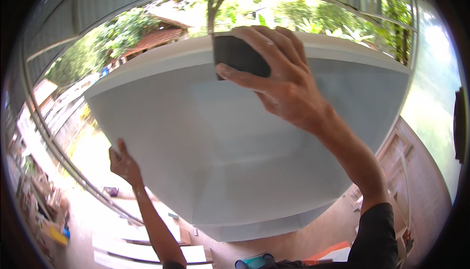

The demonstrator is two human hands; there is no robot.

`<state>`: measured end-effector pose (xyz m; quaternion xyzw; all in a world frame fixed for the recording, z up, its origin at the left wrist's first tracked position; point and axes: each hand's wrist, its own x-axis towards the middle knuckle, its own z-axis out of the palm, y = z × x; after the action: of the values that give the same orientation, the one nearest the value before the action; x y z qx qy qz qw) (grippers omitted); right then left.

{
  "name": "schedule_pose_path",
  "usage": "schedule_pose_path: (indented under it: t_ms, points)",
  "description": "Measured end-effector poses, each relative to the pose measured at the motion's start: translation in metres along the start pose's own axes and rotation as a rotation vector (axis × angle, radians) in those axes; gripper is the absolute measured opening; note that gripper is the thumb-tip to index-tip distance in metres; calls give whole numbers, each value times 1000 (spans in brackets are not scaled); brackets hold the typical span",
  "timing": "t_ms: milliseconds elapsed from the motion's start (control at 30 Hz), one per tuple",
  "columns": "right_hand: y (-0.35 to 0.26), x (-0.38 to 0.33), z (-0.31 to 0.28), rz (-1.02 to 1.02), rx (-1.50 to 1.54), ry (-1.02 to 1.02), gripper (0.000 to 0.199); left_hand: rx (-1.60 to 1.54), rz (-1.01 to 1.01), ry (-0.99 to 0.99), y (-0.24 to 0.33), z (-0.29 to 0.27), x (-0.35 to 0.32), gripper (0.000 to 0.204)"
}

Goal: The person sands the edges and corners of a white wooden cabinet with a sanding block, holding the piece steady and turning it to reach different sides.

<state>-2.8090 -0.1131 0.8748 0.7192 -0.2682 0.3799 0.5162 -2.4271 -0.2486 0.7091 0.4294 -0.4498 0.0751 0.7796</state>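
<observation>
A large boxy piece of furniture point(215, 151) with a pale grey-white coat fills the middle. Along its far upper edge runs a lighter rim point(161, 64). My right hand point(286, 80) reaches up to this rim, its fingers spread over a dark sanding block point(240, 56). The block sits against the rim at mid-length, thumb on the near side and fingers over the top. Whitish dust marks the fingers. Lower down, my left hand point(128, 167) is at the furniture's left edge, thumb up and fingers curled; the fingertips are partly hidden.
White boards point(142, 253) lie at the lower left. Wood scraps point(41, 195) are piled along the left side. Wooden frames point(396, 146) lean at the right. An orange item point(330, 252) is on the floor near my feet. A metal rail point(54, 146) curves past at left.
</observation>
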Motion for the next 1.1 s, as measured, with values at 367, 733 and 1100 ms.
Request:
schedule_pose_path:
  t_ms: [367, 733, 1100]
  points:
    - [-103, 110, 89, -37, 78, 8, 34, 13, -7, -7, 9, 1, -1, 45]
    - [34, -9, -73, 46, -208, -91, 45, -49, -59, -9, 10, 3, -8, 46]
    - [-118, 136, 115, -140, 45, -77, 41, -23, 141, 37, 0, 6, -8, 35]
